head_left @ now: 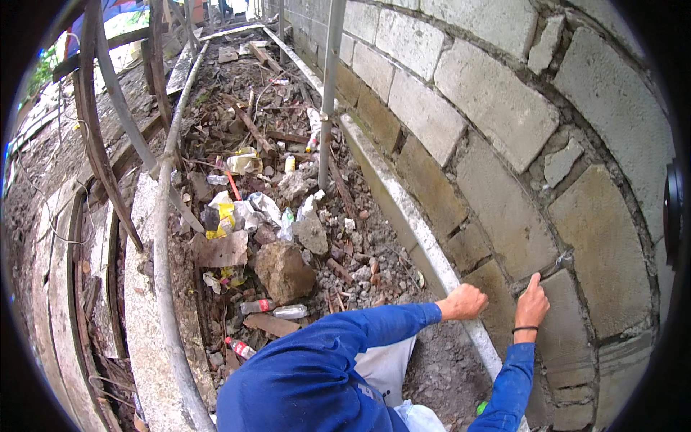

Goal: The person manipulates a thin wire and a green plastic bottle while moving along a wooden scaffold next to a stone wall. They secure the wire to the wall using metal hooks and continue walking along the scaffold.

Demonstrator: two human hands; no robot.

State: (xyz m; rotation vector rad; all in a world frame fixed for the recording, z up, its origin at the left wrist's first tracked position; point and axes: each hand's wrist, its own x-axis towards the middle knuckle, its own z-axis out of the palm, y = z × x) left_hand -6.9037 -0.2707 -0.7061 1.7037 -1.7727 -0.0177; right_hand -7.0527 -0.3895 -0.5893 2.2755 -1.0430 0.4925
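My left hand [464, 302] is closed in a fist beside the low pale rail [425, 229], close to the block wall [507, 209]. Whatever its fingers may hold is hidden. To its right, my right hand [531, 308], with a dark band at the wrist, is against or just in front of the wall. One finger points up along a joint between blocks while the others curl in; I cannot make out anything in them. A small greyish lump [565, 258] sticks out of the joint just above that fingertip. Both arms wear blue sleeves.
An upright metal pole [331, 93] stands ahead by the wall. Rubble, a large rock [284, 272], plastic bottles [290, 311] and crumpled wrappers [224, 216] litter the ground. A long pipe [165, 259] and wooden boards [90, 144] line the left side. My knee [387, 363] is bent below.
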